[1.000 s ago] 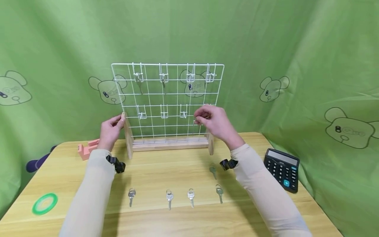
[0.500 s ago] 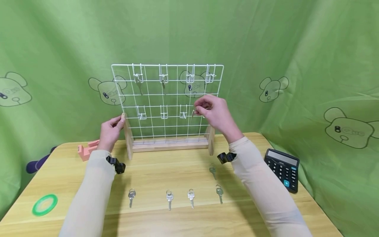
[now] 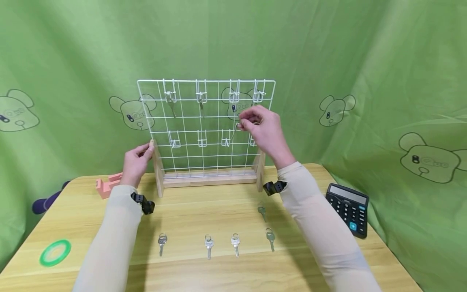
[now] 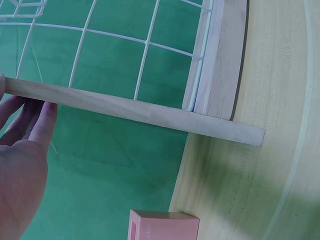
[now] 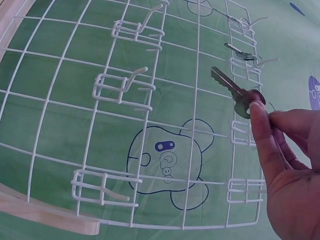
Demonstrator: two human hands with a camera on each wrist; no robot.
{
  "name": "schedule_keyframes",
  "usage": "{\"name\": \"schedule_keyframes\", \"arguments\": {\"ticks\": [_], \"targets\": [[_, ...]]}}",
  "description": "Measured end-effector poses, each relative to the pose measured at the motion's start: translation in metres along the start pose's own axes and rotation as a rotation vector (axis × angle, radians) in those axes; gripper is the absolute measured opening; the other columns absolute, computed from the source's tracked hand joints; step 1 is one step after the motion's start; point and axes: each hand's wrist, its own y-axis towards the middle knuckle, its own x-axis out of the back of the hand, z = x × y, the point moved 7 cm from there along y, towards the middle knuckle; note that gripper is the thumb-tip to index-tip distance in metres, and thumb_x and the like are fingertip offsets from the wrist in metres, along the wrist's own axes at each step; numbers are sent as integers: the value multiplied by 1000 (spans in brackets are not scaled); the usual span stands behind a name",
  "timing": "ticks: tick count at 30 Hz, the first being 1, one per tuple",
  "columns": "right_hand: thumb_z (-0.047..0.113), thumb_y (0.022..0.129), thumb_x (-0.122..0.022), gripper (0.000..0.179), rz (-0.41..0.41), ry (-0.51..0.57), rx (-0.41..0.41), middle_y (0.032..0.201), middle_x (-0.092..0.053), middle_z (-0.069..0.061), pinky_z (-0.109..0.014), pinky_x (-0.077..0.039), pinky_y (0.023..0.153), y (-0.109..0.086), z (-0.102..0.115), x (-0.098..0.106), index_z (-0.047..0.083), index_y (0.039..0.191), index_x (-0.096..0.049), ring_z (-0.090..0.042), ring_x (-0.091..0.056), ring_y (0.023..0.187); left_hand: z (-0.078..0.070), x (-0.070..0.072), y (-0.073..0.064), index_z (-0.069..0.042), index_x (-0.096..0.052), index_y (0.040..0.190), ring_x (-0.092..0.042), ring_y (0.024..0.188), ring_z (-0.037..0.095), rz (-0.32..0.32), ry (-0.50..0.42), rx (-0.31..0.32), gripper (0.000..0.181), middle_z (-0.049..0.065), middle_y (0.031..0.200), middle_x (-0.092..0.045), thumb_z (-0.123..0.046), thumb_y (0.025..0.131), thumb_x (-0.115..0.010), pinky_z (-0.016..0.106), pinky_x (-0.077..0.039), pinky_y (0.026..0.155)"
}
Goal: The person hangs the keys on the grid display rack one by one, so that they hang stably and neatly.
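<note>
A white wire grid rack (image 3: 209, 180) stands on wooden feet at the back of the table. My left hand (image 3: 136, 163) grips the rack's left wooden upright (image 4: 125, 111) between thumb and fingers. My right hand (image 3: 266, 129) pinches a key (image 5: 237, 95) by its ring end, before the grid's right half. In the right wrist view the key's blade points away from the fingertips toward the wires. Two rows of wire hooks (image 3: 234, 96) sit on the grid. One key (image 3: 172, 106) hangs from the top-left hook, another key (image 3: 201, 103) from the hook beside it.
Several loose keys (image 3: 209, 242) lie on the wooden table (image 3: 204, 275). A black calculator (image 3: 348, 209) lies at right. Pink tape dispenser (image 3: 106, 186) and green tape roll (image 3: 54, 253) are at left. Green curtain (image 3: 299, 48) hangs close behind the rack.
My right hand has risen with the key, from the level of the lower hooks toward the upper row, uncovering the lower right hook. My left hand has stayed at the upright.
</note>
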Motion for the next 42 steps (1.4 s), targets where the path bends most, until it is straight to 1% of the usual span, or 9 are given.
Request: {"name": "schedule_keyframes", "arguments": {"ticks": [7, 10, 17, 22, 27, 31, 35, 39, 42], "targets": [[-6, 91, -65, 14, -40, 36, 29, 98, -64, -11, -29, -60, 75, 10, 7, 1, -6, 105, -66, -20, -66, 82, 0, 0, 0, -3, -44, 144, -51, 125, 32, 0, 9, -1, 50, 21, 139, -50, -27, 102, -55, 39, -41, 108], [-6, 91, -65, 13, -55, 34, 36, 97, -65, -11, -28, -59, 75, 15, 9, 2, -6, 104, -66, -20, -67, 81, 0, 1, 0, -3, -45, 144, -51, 125, 32, -2, 7, -3, 50, 21, 139, -51, -27, 102, -56, 39, -41, 108], [-3, 92, -65, 12, -110, 14, 76, 95, -65, -9, -25, -59, 73, 24, 20, 5, -3, 103, -67, -17, -66, 80, 0, 2, 0, -2, -44, 144, -51, 125, 33, -2, 12, -17, 50, 22, 139, -50, -28, 102, -55, 38, -41, 108], [-3, 92, -64, 12, -144, 50, 56, 97, -65, -10, -27, -59, 75, 30, 22, 7, -5, 104, -66, -18, -65, 82, 0, 1, 0, -3, -44, 145, -50, 126, 33, 3, 20, -1, 51, 21, 140, -50, -28, 102, -55, 39, -41, 108], [-5, 92, -64, 12, -180, 97, 46, 97, -65, -12, -27, -59, 76, 35, 23, 10, -6, 104, -66, -19, -66, 82, -2, 0, -2, -3, -43, 145, -50, 126, 33, 11, 25, -2, 51, 22, 140, -49, -28, 102, -55, 38, -40, 109], [-4, 92, -64, 12, -192, 91, 29, 95, -66, -11, -27, -59, 76, 38, 24, 10, -5, 104, -66, -19, -66, 82, -3, 0, -2, -3, -43, 145, -50, 126, 33, 10, 25, -3, 51, 22, 140, -50, -27, 102, -54, 38, -41, 108], [-4, 92, -64, 13, -198, 69, -8, 94, -66, -11, -26, -59, 76, 39, 20, 8, -4, 105, -66, -18, -66, 83, -2, 1, -1, -3, -43, 145, -51, 125, 32, 8, 24, 1, 50, 21, 139, -51, -27, 102, -54, 37, -41, 108], [-4, 93, -63, 14, -212, 56, -25, 94, -66, -12, -26, -59, 74, 38, 16, 8, -5, 106, -66, -19, -66, 82, 0, 0, 1, -3, -43, 145, -51, 125, 32, 11, 15, -3, 51, 20, 139, -50, -27, 102, -55, 36, -41, 108], [-5, 92, -63, 13, -224, 88, -27, 95, -66, -13, -26, -59, 73, 38, 14, 8, -6, 106, -65, -20, -67, 82, 1, 0, 2, -3, -43, 145, -50, 126, 31, 14, 8, -8, 51, 19, 141, -50, -27, 102, -55, 36, -41, 108]]}}
